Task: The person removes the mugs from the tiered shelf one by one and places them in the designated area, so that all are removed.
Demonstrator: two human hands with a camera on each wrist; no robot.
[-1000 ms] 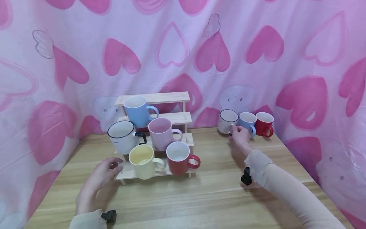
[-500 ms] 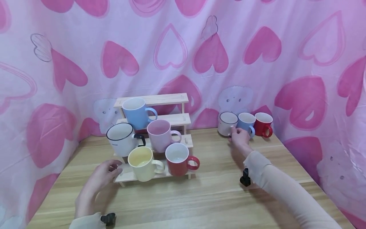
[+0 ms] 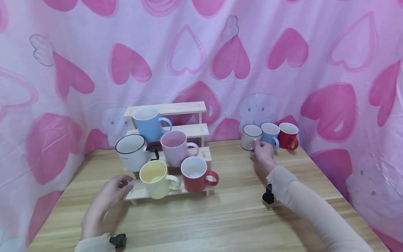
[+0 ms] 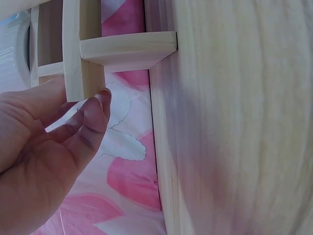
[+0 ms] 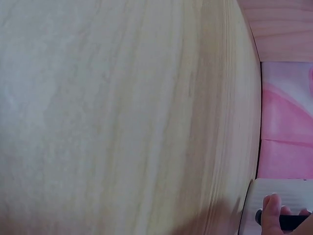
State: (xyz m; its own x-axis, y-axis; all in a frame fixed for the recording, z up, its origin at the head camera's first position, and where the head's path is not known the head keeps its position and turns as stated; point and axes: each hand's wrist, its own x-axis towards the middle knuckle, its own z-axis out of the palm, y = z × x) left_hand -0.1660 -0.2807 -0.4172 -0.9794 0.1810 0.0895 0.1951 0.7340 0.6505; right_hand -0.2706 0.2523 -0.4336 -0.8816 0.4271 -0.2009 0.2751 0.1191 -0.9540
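Note:
My right hand (image 3: 265, 153) grips the handle of a white mug (image 3: 247, 140) with a dark rim, at the back right of the table. In the right wrist view its black handle (image 5: 292, 222) shows between the fingers. On the left, my left hand (image 3: 107, 194) pinches the end of the lowest shelf of a stepped wooden rack (image 3: 135, 191). Thumb and fingers close around that board end (image 4: 74, 68) in the left wrist view. The rack bears a yellow mug (image 3: 156, 183), a red mug (image 3: 193, 180), a pink mug (image 3: 174, 150), a white black-handled mug (image 3: 132, 155) and a blue mug (image 3: 149, 126).
Close to the right hand stand a small blue mug (image 3: 269, 131) and a small red mug (image 3: 285, 137), side by side. A pink heart-patterned cloth (image 3: 201, 45) hangs behind and around the wooden table (image 3: 195, 224). The rack's top shelf (image 3: 185, 107) bears no mug.
The white mug in my right hand has shifted slightly forward, toward the viewer, and a little right against the blue one. My left hand stays at the rack. The head view has shifted slightly.

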